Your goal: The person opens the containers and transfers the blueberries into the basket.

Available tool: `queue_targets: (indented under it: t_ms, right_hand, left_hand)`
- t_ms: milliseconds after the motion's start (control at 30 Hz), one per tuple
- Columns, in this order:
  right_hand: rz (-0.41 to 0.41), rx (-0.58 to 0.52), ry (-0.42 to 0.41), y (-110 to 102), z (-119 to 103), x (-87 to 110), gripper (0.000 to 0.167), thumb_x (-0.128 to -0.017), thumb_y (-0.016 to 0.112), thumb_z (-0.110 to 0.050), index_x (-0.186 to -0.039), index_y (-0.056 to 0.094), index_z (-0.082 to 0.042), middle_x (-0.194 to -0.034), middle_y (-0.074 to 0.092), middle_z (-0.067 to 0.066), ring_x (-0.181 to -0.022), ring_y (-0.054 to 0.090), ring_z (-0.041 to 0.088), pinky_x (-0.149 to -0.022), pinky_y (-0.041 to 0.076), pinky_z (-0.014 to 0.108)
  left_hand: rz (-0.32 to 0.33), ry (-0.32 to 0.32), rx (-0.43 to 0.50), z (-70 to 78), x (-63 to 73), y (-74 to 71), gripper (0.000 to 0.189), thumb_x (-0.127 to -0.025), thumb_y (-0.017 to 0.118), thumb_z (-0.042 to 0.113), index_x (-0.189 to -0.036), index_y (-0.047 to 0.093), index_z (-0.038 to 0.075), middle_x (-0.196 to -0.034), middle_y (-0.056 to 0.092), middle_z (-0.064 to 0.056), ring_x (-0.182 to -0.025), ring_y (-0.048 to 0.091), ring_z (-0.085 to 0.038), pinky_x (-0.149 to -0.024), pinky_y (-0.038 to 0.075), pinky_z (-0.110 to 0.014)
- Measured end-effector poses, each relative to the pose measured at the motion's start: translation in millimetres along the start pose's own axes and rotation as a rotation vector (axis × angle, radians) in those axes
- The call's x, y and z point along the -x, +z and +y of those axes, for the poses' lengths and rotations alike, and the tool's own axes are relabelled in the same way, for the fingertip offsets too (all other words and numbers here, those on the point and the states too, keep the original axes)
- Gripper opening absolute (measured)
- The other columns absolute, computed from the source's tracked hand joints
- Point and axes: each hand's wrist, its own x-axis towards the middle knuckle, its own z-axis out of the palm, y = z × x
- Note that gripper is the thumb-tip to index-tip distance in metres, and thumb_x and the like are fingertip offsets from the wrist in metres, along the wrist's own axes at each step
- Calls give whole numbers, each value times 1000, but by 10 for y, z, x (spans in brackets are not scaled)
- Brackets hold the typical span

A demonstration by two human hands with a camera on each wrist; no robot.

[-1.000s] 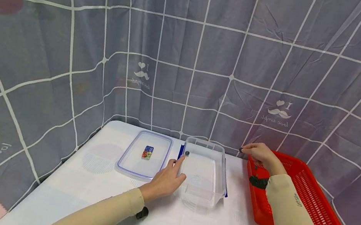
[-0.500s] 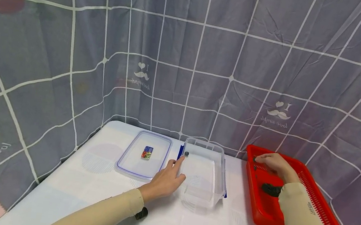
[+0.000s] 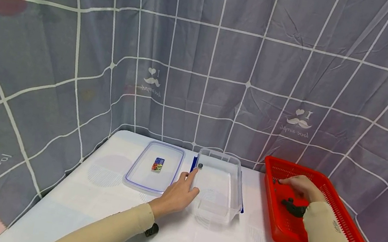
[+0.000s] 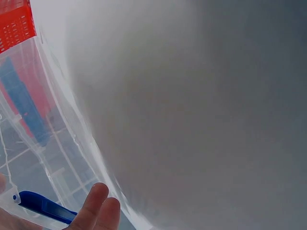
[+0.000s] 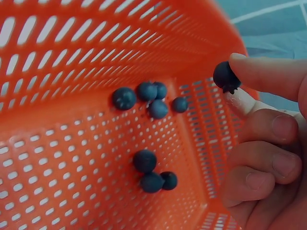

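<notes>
Between thumb and index finger, my right hand (image 3: 299,185) pinches a dark blueberry (image 5: 226,75) over the red basket (image 5: 72,129). Several more blueberries (image 5: 152,182) lie on the basket's perforated floor in two loose groups. My left hand (image 3: 177,191) rests against the left side of a clear plastic container (image 3: 220,183), its index finger reaching along the rim. In the left wrist view, two of its fingertips (image 4: 98,201) lie beside the container's blue latch (image 4: 45,206). One blueberry (image 3: 200,165) sits inside the container, near that index fingertip.
Left of the container lies its clear lid (image 3: 140,176) with a blue-edged seal and a small colourful label (image 3: 158,164). A white cloth (image 3: 93,189) covers the table. A grey curtain (image 3: 189,53) with white lines hangs behind and around it.
My right hand, pinching a small dark thing, has moved from beyond the basket's left edge rightward and down into the basket. The left hand and container have stayed put.
</notes>
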Motion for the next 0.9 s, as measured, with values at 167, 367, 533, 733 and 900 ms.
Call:
queue_targets:
  t_ms: [167,367,533,733,900]
  right_hand:
    - [14,-14,24,-1,89,-27,47,-96,63,-27,-53,43,-25,-50,40,-10,-49,41,7,-55,40,25]
    - [51,-19,10,4,152,-24,54,-94,64,-25,-48,36,-26,-48,32,-9,-46,32,8,-49,34,25]
    - [79,-27,3,9,149,-26,48,-92,65,-25,-52,39,-25,-49,35,-10,-46,35,8,-49,36,25]
    - [99,-9,-34,38,5,-64,32,-93,67,-27,-63,59,-19,-50,34,-10,-45,34,9,-49,37,26]
    - [113,22,-113,109,-234,-73,34,-93,66,-27,-103,73,5,-53,38,-11,-47,36,10,-49,38,27]
  left_hand:
    - [-7,-1,-6,-15,-3,12,71,-95,44,37,-161,24,21,-147,42,-20,-93,62,-29,-81,51,-48]
    - [-9,-2,-2,-21,-8,13,71,-96,44,38,-161,24,21,-148,42,-20,-92,62,-28,-81,51,-48]
    - [-9,-5,-5,-10,-3,7,71,-96,44,38,-161,24,20,-147,43,-20,-93,62,-28,-82,51,-48]
    - [-5,-5,-5,-5,1,3,71,-95,44,37,-161,25,20,-147,43,-20,-96,63,-30,-82,51,-49]
    - [1,6,-11,-4,-4,4,70,-96,44,37,-161,24,21,-146,43,-20,-96,63,-30,-82,51,-48]
